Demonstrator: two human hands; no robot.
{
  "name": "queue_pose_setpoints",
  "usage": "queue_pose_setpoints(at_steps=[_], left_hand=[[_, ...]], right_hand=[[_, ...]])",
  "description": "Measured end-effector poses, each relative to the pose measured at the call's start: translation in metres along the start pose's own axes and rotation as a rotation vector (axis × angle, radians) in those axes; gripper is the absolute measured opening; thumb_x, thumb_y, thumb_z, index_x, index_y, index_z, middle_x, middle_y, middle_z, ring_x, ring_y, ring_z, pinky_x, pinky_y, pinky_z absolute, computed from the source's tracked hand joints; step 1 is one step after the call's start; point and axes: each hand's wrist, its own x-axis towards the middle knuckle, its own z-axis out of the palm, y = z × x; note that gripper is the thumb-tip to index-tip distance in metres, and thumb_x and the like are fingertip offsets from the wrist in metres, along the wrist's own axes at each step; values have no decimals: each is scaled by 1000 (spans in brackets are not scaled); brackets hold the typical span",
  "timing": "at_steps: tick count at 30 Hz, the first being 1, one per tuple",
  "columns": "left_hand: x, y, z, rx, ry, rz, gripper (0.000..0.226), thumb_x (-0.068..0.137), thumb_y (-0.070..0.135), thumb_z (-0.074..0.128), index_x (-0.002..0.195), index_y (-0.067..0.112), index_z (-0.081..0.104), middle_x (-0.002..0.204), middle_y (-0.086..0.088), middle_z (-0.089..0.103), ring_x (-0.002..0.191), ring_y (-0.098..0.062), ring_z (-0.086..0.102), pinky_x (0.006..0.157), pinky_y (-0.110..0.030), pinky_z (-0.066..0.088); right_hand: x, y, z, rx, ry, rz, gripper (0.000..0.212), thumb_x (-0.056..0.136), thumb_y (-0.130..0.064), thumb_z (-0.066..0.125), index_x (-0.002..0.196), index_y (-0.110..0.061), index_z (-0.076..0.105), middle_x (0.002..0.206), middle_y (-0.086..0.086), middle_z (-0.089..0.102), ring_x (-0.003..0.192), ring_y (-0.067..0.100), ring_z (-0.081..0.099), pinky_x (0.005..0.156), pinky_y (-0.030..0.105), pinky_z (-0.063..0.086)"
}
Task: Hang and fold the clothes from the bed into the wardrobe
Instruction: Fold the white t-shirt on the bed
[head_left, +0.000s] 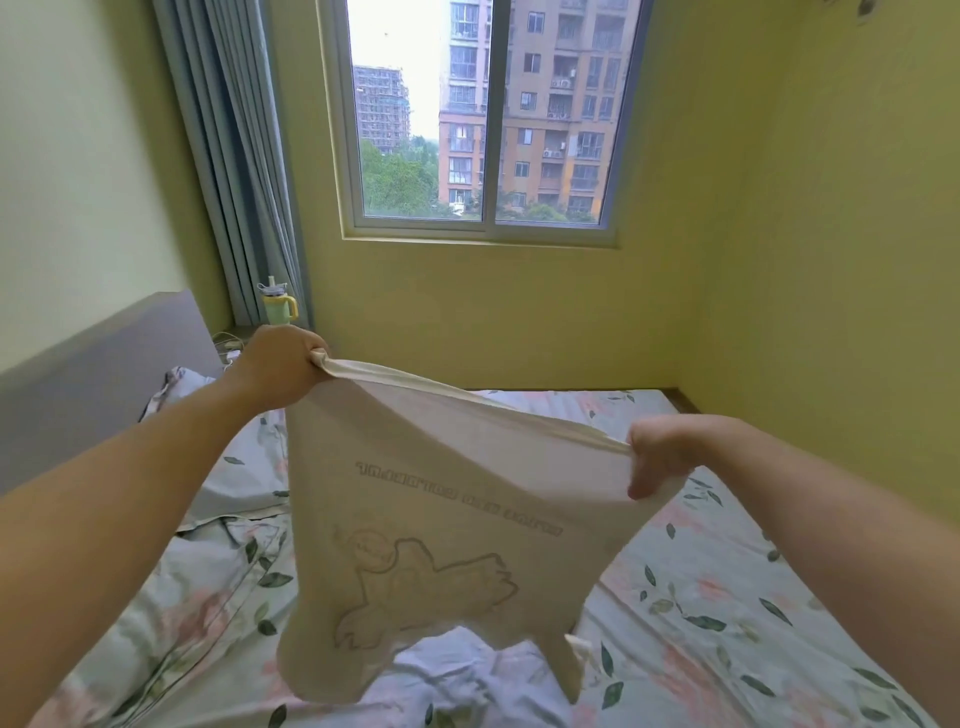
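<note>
Your left hand (280, 364) at 10 o'clock, right hand (660, 457) at 3, fingers (640, 486) all pinching the shirt (415, 519); slack either grip and it slumps crumpled onto the bed (727, 597).

Soft daylight is coming in through a sliding window (485, 130) set in the yellow far wall (519, 312), with orange apartment blocks (561, 104) and trees (395, 182) showing beyond the glass. A grey-blue curtain (234, 156) is hanging bunched at the window's left, beside a paler wall (78, 156). Below it a green tumbler (278, 306) is standing near a grey headboard (104, 374), and a floral sheet (701, 597) is covering the bed (639, 410).
</note>
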Motion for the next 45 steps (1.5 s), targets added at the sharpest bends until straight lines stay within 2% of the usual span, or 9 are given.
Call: queue_pose_setpoints(at_steps=[7,12,16,23,30,33,37,40,45], left_hand=[[1,-20,-7,-108,-15,-135,20,82,21,79,69,13,66,75,-6,68,78,-31,62,70,-32,39],[-3,-41,-5,-289,-105,-284,38,72,34,90,85,5,69,84,-12,70,81,-31,65,70,-34,49],[-13,-50,-4,-390,-245,-400,26,71,19,91,90,9,76,89,-11,73,85,-27,69,75,-42,62],[-51,-58,5,-454,-1041,-754,38,75,-4,85,110,-7,69,105,-25,72,94,-39,73,79,-49,61],[-57,-73,8,-297,-1395,-764,34,85,2,76,118,2,67,100,-17,72,83,-30,72,64,-35,60],[-53,-71,23,-256,-1219,-802,34,82,6,82,112,4,68,98,-16,72,82,-29,71,58,-34,58],[-39,-77,60,-347,-613,-761,10,83,8,75,86,2,67,97,-20,64,87,-35,66,63,-41,62],[-25,-85,73,-252,-246,-660,20,92,12,56,80,1,67,87,-22,65,86,-39,61,71,-41,50],[5,-89,61,-263,129,-595,16,95,17,59,93,5,69,89,-18,66,83,-34,55,73,-35,42]], right_hand=[[1,-2,19,-99,-267,64,29,86,-37,72,97,-13,61,77,4,50,55,18,39,48,25,32],[5,-4,30,-1,-203,65,50,82,-50,74,115,-16,58,88,0,57,68,17,49,53,24,41],[2,-10,25,-33,-218,53,46,85,-58,66,99,-15,59,79,0,56,61,17,48,51,25,42],[5,-22,18,-127,-597,172,64,75,-55,83,113,-7,66,85,5,59,68,20,57,69,31,57],[12,-20,9,-6,-802,294,46,73,-45,88,88,-7,66,69,3,51,67,20,53,98,41,53],[24,-23,2,21,-642,284,50,77,-43,86,98,-3,65,75,7,57,69,22,55,83,37,59],[53,-35,-4,143,-109,225,33,94,-30,68,103,2,66,84,13,74,67,26,68,70,37,63],[75,-43,-7,265,307,256,12,91,-7,52,83,-8,60,86,10,67,62,21,59,49,28,45],[90,-39,-33,272,551,290,36,85,7,35,102,-5,63,115,17,66,102,35,59,79,40,48]])
